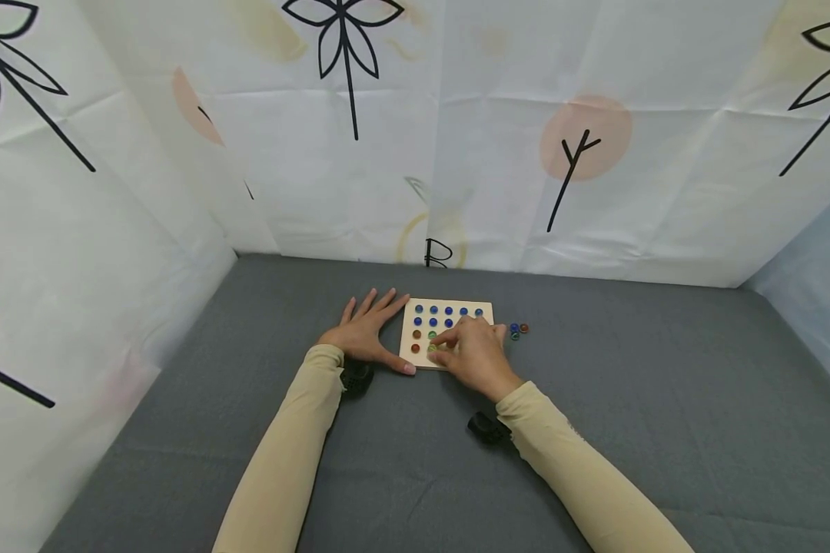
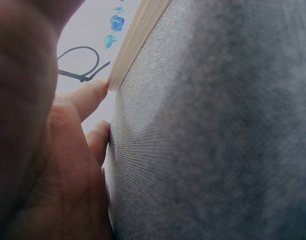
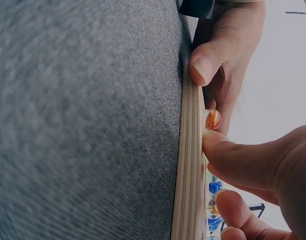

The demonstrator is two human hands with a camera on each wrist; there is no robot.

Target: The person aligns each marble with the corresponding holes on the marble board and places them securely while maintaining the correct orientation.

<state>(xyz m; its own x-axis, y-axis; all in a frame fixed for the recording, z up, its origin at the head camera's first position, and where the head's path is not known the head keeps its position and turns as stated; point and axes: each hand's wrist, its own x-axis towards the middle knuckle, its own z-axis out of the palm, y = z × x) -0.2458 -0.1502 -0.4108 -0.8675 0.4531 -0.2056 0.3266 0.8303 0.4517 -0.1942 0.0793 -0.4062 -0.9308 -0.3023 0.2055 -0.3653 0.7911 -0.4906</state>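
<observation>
A pale wooden board lies flat on the table, with glass marbles in rows on it: blue ones in the far rows and orange-red ones at the near left. My left hand has its fingers spread and straight, index fingertip and thumb at the board's left corners. With thumb and index finger my right hand pinches a yellow-green marble low over the near row. Just beyond it sits a green marble. The right hand covers the board's near right part.
Several loose marbles, blue, red and green, lie together on the grey tabletop right of the board. White printed cloth hangs behind the table and along its sides. Black wrist straps show under the sleeves.
</observation>
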